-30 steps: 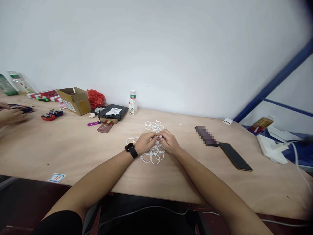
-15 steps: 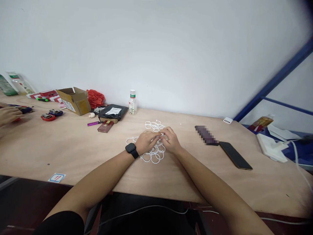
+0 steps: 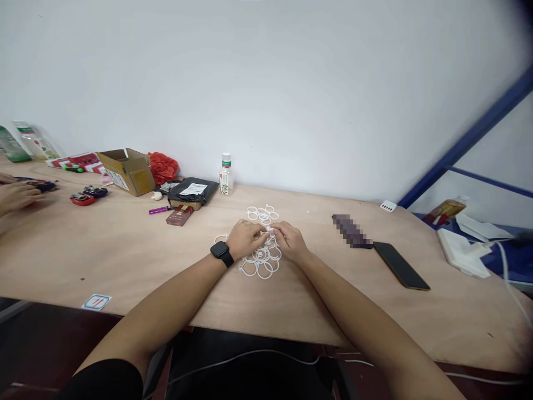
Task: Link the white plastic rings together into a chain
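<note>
Several white plastic rings (image 3: 265, 270) with small knobs lie in a pile on the table in front of me. My left hand (image 3: 245, 240), with a black watch on the wrist, is closed over the pile's upper left, thumb and fingers pinching a white ring. From the right, my right hand (image 3: 290, 240) pinches the small white part (image 3: 270, 228) of the same ring between thumb and forefinger. My fingers hide much of this ring. Just beyond my hands lies a smaller group of white rings (image 3: 252, 213).
A clear bottle (image 3: 226, 175) stands by the wall, near a black parcel (image 3: 194, 190), a dark red box (image 3: 180, 215) and an open carton (image 3: 129, 173). Right of my hands lie a dark phone (image 3: 400, 265) and a pixelated object (image 3: 352, 230). Another person's hand (image 3: 16, 195) is at far left.
My hands have drawn slightly apart and the left has shifted a little left, so the white part between my fingertips shows better. The ring piles look the same.
</note>
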`<move>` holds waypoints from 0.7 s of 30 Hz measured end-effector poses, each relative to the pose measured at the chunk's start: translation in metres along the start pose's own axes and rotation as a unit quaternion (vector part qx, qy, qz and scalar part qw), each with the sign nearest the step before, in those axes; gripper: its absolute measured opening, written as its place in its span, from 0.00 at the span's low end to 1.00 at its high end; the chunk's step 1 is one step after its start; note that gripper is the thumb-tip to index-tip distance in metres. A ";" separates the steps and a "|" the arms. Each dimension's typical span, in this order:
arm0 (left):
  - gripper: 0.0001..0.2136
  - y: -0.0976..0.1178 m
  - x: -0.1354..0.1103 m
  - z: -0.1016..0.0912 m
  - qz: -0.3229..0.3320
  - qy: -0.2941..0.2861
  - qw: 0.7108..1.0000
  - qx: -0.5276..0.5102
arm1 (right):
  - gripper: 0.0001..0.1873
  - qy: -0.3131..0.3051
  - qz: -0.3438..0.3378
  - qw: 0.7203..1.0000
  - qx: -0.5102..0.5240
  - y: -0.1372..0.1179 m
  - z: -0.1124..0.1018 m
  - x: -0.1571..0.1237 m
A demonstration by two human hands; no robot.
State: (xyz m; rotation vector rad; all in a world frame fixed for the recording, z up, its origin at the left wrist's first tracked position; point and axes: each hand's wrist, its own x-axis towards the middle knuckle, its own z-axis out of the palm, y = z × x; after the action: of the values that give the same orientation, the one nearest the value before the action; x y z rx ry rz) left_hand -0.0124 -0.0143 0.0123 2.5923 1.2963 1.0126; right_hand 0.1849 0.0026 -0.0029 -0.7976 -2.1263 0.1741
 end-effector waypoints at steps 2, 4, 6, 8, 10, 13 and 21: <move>0.11 0.001 0.000 -0.001 0.006 0.017 1.000 0.001 | 0.14 -0.013 -0.005 1.000 0.001 0.001 0.000 0.000; 0.10 0.001 -0.001 -0.001 0.016 0.028 0.999 0.000 | 0.14 -0.020 -0.007 1.000 0.004 0.002 0.000 0.000; 0.09 0.001 -0.001 0.000 0.020 0.032 0.999 -0.002 | 0.14 -0.027 -0.003 1.000 0.009 0.002 0.001 0.000; 0.08 0.001 -0.001 0.001 0.018 0.034 0.999 -0.005 | 0.14 -0.034 0.006 0.999 0.016 0.001 0.001 0.000; 0.07 0.000 -0.001 0.002 0.017 0.035 0.999 -0.007 | 0.13 -0.039 0.019 0.999 0.025 -0.001 0.001 0.000; 0.06 0.000 -0.002 0.002 0.016 0.036 0.999 -0.013 | 0.14 -0.045 0.034 0.998 0.038 -0.003 0.000 0.000; 0.08 0.004 -0.001 -0.002 -0.014 0.021 0.998 -0.054 | 0.16 -0.043 0.037 0.997 0.050 -0.015 0.000 0.000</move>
State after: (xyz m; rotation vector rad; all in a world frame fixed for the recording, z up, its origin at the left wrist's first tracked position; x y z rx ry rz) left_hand -0.0118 -0.0180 0.0148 2.4806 1.2468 1.1052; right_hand 0.1775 -0.0089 0.0025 -0.8231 -2.1513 0.3582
